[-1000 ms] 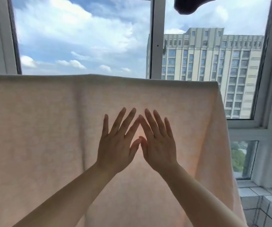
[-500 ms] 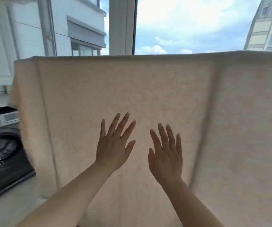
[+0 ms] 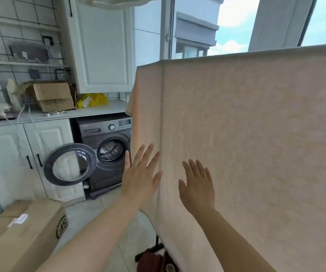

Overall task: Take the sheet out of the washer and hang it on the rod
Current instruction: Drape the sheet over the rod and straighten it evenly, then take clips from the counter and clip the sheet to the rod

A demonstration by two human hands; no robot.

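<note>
Sheet (image 3: 246, 134) hangs draped over the rod, beside the open washer (image 3: 107, 152). Both hands, left (image 3: 140, 177) and right (image 3: 197, 185), are flat and spread wide against it, holding nothing. Uneven smoothing could drag it sideways off the rod.

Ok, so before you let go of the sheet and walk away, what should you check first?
1. Sheet draped over the rod: ok, its top fold runs straight across.
2. Left hand holding nothing: ok, fingers straight near the sheet's left edge.
3. Right hand holding nothing: ok, fingers spread flat against the cloth.
4. Sheet clear of the floor: cannot tell, the bottom edge is out of view.
5. Washer emptied: ok as far as the drum shows.
6. Washer door closed: not ok, it is swung open.
</note>
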